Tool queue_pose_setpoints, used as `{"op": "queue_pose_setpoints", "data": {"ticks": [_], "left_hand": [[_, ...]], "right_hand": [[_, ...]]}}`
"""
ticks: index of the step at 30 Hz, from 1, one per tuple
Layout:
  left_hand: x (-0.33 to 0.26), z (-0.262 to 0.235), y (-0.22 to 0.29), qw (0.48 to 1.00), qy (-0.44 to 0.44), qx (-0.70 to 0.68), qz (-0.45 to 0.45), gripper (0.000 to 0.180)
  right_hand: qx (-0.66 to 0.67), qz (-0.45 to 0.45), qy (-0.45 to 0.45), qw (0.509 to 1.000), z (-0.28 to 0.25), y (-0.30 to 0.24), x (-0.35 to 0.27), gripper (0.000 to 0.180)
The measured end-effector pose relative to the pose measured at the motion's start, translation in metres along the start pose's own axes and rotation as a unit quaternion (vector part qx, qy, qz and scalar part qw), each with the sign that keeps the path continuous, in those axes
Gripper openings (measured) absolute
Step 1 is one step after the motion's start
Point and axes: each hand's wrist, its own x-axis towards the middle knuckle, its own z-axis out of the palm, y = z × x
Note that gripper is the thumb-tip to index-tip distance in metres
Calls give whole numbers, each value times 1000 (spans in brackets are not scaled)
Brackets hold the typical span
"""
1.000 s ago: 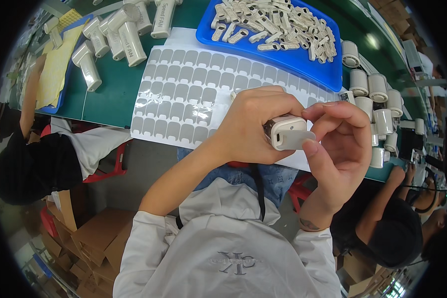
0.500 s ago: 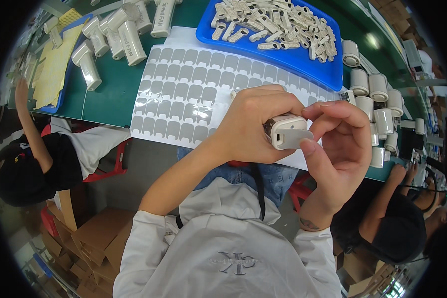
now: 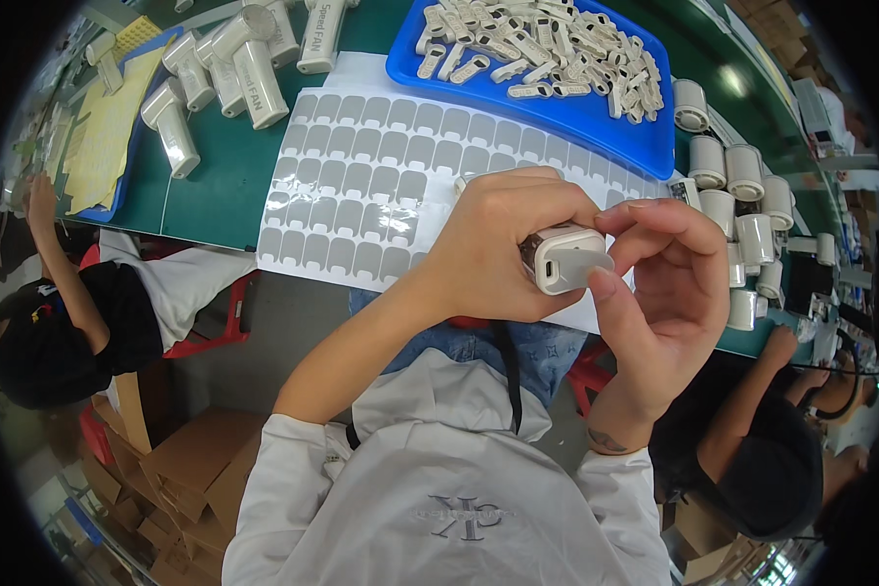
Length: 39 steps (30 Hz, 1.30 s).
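My left hand (image 3: 498,230) is wrapped round a pale handheld fan (image 3: 552,276); the end facing me shows a small dark port slot, and most of the body is hidden by the hand. A grey rounded sticker (image 3: 586,264) lies against that end face, partly over it. At the sticker's outer edge are the thumb and fingertip of my right hand (image 3: 674,283), pinching it, with the other fingers curled beside it. Beneath both hands lies a white sheet (image 3: 415,234) with rows of the same grey stickers, several of them gone.
Beyond the sheet is a blue tray (image 3: 666,146) heaped with small pale parts. Several white handheld fans (image 3: 254,83) lie at the far left, and white cylinders (image 3: 708,161) stand at the right. A co-worker (image 3: 68,332) sits on the left, another (image 3: 762,469) on the right.
The sticker has shifted slightly on the fan's end face, and the port slot shows more fully. My hands hardly moved. The co-worker on the right has shifted a little toward me.
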Motion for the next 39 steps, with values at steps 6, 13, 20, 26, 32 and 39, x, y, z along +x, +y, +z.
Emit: {"op": "queue_pose_setpoints", "data": {"ticks": [6,13,20,26,32,39], "left_hand": [[1,-1,2,1000,-2,1,-5,30],[2,-2,4,1000,-3,1,1,28],[0,-4,-1,1000,-9,-9,-3,27],[2,-8,3,998,-51,-23,-16,25],[24,-24,8,994,-20,-104,-39,24],[167,-37,-16,999,-41,7,-19,44]], "right_hand": [[-30,-14,1,999,1,0,1,45],[-57,-28,9,998,5,-2,1,45],[-273,2,-44,961,2,-26,14,37],[225,217,-63,948,-23,16,15,26],[38,205,32,978,-50,49,-23,23],[-37,216,64,974,-95,65,-59,20]]}}
